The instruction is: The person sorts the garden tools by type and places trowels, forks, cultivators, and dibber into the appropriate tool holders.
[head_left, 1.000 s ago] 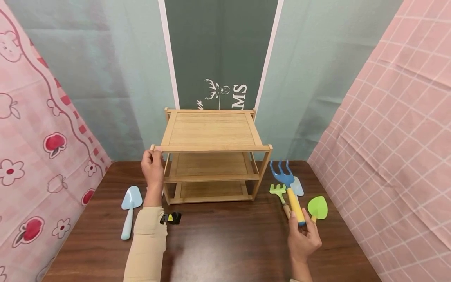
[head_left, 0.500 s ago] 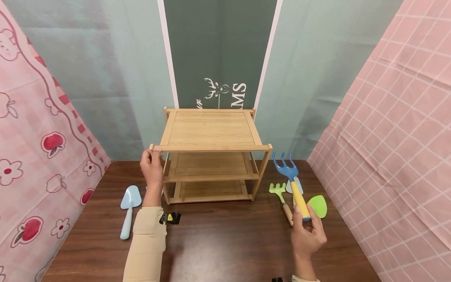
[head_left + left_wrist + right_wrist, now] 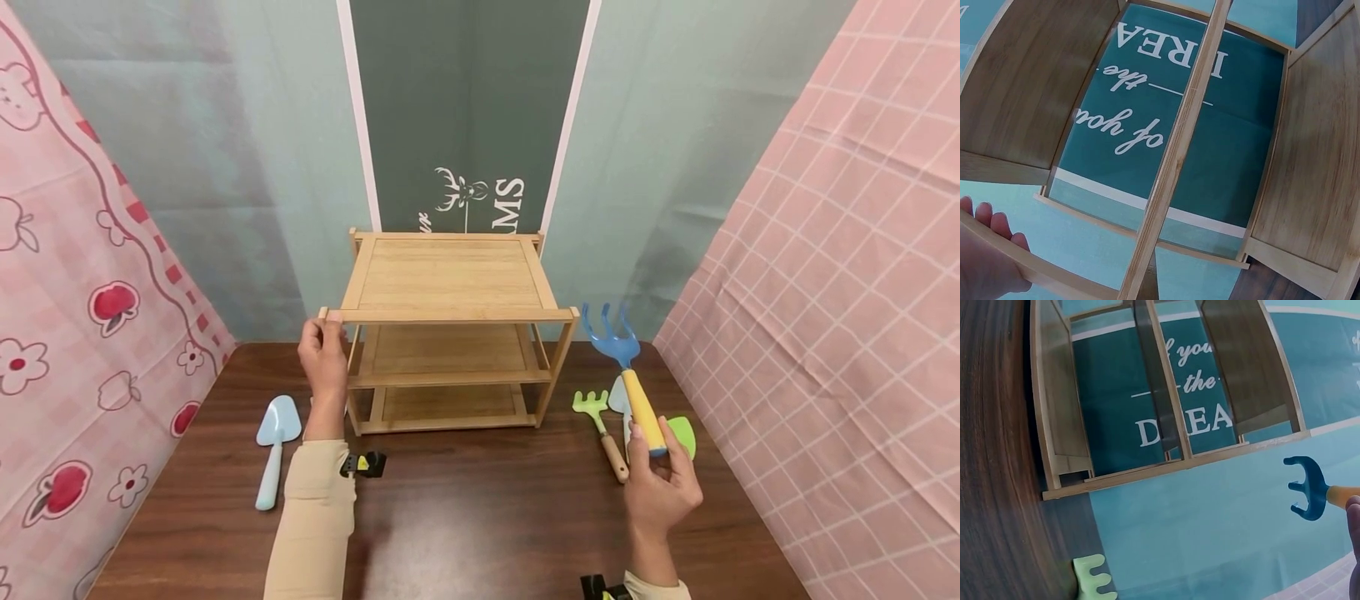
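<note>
My left hand grips the front left corner of a three-tier wooden rack; in the left wrist view its fingertips curl over a rail. On the right, above the table, my right hand pinches the yellow handle of a blue-pronged hand fork, prongs pointing up and away from me. The right wrist view shows the same hand fork beside the rack, apart from it. Under and beside that hand lie a green rake with a wooden handle, a partly covered pale blue trowel and a green shovel.
Left of my left arm, a light blue trowel lies on the dark wooden table. Pink patterned cloth hangs on the left, pink checked cloth on the right. Behind the rack hangs a green curtain.
My right hand has lifted the hand fork and shifted slightly right and away from me, uncovering more of the rake. My left hand stays on the rack.
</note>
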{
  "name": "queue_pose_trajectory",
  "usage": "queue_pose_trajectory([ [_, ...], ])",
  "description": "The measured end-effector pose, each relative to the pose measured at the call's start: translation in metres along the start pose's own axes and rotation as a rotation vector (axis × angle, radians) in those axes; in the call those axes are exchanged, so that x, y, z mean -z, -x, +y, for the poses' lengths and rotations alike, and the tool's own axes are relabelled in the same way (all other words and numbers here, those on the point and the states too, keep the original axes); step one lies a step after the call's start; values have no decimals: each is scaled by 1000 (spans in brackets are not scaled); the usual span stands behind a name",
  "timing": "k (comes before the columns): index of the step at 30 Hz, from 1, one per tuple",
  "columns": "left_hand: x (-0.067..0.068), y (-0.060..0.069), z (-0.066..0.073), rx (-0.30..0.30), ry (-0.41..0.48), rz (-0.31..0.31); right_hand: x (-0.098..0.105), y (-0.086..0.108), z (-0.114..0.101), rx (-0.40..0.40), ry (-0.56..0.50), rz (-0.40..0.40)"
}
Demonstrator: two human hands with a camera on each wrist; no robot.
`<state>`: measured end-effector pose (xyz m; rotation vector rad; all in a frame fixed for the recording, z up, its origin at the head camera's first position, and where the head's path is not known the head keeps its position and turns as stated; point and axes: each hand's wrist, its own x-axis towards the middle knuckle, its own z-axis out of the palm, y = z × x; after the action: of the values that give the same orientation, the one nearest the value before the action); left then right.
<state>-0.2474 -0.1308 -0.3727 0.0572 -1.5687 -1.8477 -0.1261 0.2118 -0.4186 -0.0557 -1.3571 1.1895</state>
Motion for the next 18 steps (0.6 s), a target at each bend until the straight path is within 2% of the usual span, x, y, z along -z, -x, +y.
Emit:
queue_pose_trajectory([
  [9,4,-1,-1,-3,17,-7,-11,-7,-9,61,-58,9],
  [18,3,-2,-1,30,28,-10,-25,-16,-6,112,-118,19],
])
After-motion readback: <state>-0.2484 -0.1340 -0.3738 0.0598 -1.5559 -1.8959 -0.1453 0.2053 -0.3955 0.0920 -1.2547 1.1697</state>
